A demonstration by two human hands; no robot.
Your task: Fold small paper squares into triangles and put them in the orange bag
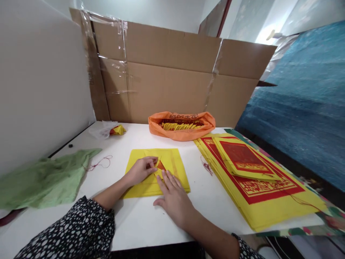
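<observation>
Yellow paper stack (134, 189): left hand (141, 171) pinching folded piece (161, 164) on top; right hand (176, 199) open, fingers flat beside piece.

The person wears a black top patterned with many small, irregular white spots, rounded to oval and varied in size. The left sleeve (72, 230) reaches the forearm and looks loose, with gathered folds near its ruffled-looking edge. The right sleeve (244, 249) shows only a small part, in the same spotted black fabric. Both hands are bare, without gloves.
</observation>
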